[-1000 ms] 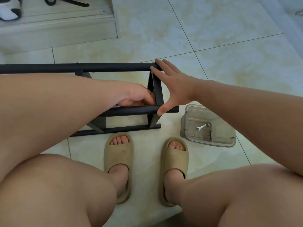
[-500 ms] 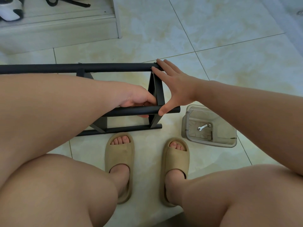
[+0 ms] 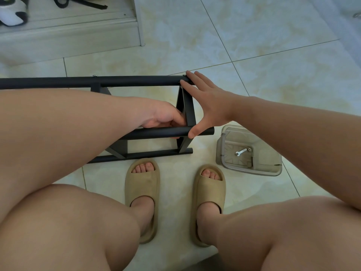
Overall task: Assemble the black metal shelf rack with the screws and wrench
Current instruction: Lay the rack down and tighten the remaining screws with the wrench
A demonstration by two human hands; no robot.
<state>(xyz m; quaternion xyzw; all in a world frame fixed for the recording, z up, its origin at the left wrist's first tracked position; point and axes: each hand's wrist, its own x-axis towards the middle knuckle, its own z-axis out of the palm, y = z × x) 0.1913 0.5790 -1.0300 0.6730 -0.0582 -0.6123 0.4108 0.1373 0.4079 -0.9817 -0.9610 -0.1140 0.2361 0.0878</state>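
On the tiled floor by the feet: rack on its side, rails joined to end frame. Left hand curls round near rail; right hand spread flat, bracing both rails. Wrench idle in tray. Judged mostly built; tightening left.

- A black metal tube rack lies across 9 to 12 o'clock. The left hand and right hand crowd its upright end frame.
- The pale tiled floor lies open from 1 to 2 o'clock.
- A clear plastic tray holding a small silver wrench sits at 3 o'clock, near the rack's end.
- Beige foam slippers stand at 6 o'clock, just beside the lowest rail.
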